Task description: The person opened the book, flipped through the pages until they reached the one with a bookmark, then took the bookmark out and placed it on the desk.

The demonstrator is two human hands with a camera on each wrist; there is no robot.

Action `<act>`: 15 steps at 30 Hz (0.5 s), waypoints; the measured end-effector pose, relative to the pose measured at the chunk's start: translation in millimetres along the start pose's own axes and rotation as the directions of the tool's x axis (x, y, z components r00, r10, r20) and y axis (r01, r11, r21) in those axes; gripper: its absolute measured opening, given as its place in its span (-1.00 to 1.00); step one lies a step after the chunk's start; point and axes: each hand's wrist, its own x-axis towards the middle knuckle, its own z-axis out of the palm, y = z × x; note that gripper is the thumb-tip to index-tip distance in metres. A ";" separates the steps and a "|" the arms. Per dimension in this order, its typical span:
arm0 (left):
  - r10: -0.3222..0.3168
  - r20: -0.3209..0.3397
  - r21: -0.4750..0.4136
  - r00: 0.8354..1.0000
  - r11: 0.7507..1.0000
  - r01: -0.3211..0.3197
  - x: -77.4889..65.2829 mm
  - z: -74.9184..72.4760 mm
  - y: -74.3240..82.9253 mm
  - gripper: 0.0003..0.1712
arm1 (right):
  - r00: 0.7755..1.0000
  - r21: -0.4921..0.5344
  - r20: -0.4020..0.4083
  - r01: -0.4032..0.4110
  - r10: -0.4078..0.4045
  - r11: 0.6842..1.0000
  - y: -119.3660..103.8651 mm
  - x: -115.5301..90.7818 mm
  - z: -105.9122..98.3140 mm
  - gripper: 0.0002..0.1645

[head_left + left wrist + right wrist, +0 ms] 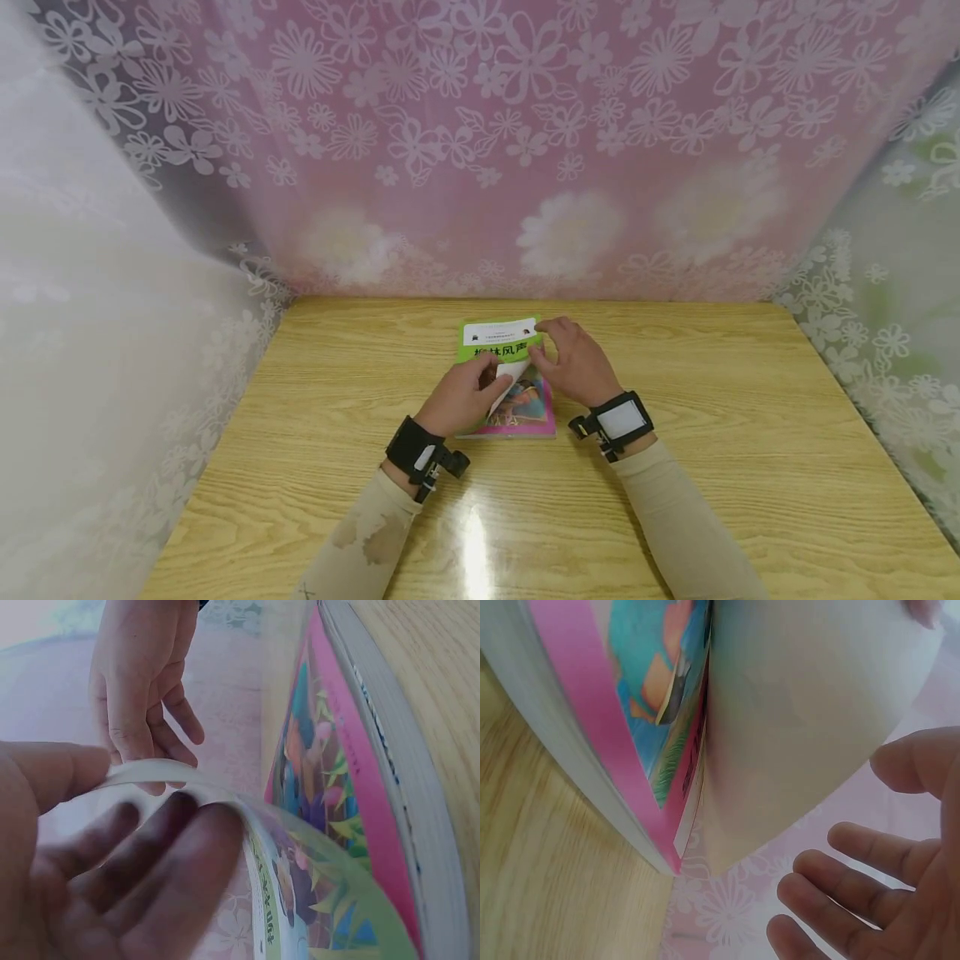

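Book [528, 407] lies on the wood-grain table [300, 467], near its far edge, between the two hands. Title [513, 351] in dark characters on the green band: 风声 reads clearly, 林 before it partly; the first is obscured. Smaller lines in the white panel above are too small to read.

Left hand [459, 398] comes in from the near left, pinching the edge of a lifted, curled leaf [802, 727] between thumb and fingers. Right hand [581, 360] reaches from the near right, holding nothing in its grasp: fingers spread and slightly bent, thumb tip at the leaf's edge. Whether the thumb presses there, cannot tell. Black straps [622, 417] on both wrists.

Right wrist view alone gives the leaf's broad pale face and, beside it, a pink-bordered picture. Left wrist view gives page edges and the leaf's printed side, title characters running sideways.
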 end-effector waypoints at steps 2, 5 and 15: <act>0.002 -0.085 -0.008 0.996 1.000 -0.003 1.5 -0.5 -1.1 -0.69 | 1.000 0.010 0.005 0.010 -0.010 1.000 -0.9 -0.3 0.4 -0.52; -0.012 -0.221 -0.014 0.975 1.000 0.009 2.5 -4.5 0.2 -0.60 | 0.999 0.018 0.023 0.025 -0.025 1.000 -3.9 -0.6 0.9 -0.49; 0.293 -0.360 0.526 0.886 0.848 -0.067 -0.8 -39.1 -7.2 -0.49 | 0.977 0.044 0.212 -0.021 0.011 0.999 -9.3 -3.0 8.6 -0.35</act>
